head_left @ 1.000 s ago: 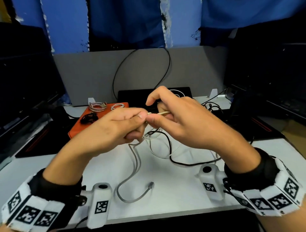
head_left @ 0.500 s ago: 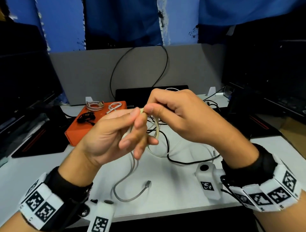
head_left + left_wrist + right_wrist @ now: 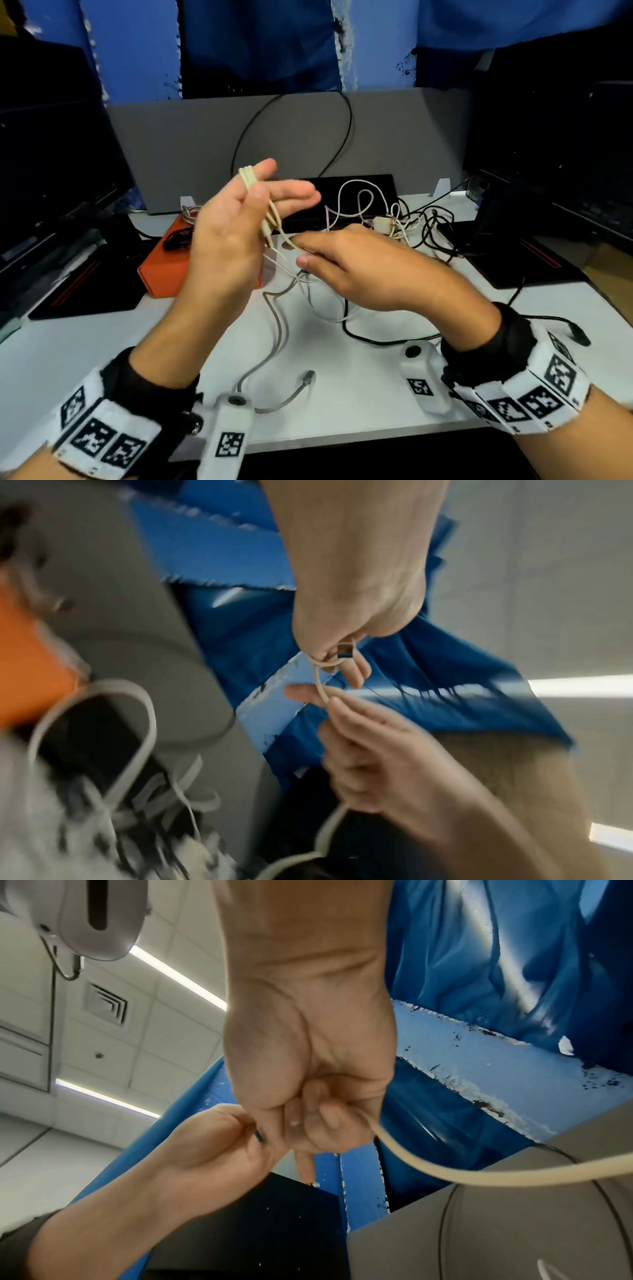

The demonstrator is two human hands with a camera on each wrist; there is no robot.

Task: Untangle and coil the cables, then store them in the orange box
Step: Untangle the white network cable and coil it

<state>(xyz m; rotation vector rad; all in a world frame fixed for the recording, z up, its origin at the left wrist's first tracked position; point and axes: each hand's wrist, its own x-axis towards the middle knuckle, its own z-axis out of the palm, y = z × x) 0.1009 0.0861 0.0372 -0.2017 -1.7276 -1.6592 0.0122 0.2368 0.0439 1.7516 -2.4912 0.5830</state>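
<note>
The left hand [image 3: 226, 233] is raised above the white table [image 3: 359, 387], palm turned toward the person, w/ several loops of the beige cable [image 3: 248, 178] wound around the fingers. The thumb presses the loops against the fingers, so this hand holds the coil; the other fingers are quite straight and point to the right. From the coil the beige cable goes down to the right hand [image 3: 363, 270], which is lower and just beside the left one. In the right wrist view the right hand's fingers [image 3: 322, 1118] are curled around the cable, and the free part leaves the fist to the right side. In the left wrist view the cable passes between thumb and forefinger of the right hand [image 3: 373, 750]; this picture is blurred by motion.

On the table under the hands lie a gray cable [image 3: 279, 342] w/ a small plug at its end, and a black cable [image 3: 376, 339] which runs toward the right wrist. Farther back, near the gray partition [image 3: 178, 147], there is a tangle of white and black cables [image 3: 397, 219], partly on a black pad [image 3: 387, 185].

The orange box [image 3: 161, 270] stands at the left, behind the left hand, beside the tangle. On its top lie some coiled cables, a dark one [image 3: 174, 236] and a light one [image 3: 188, 212], but the hand hides part of them.
</note>
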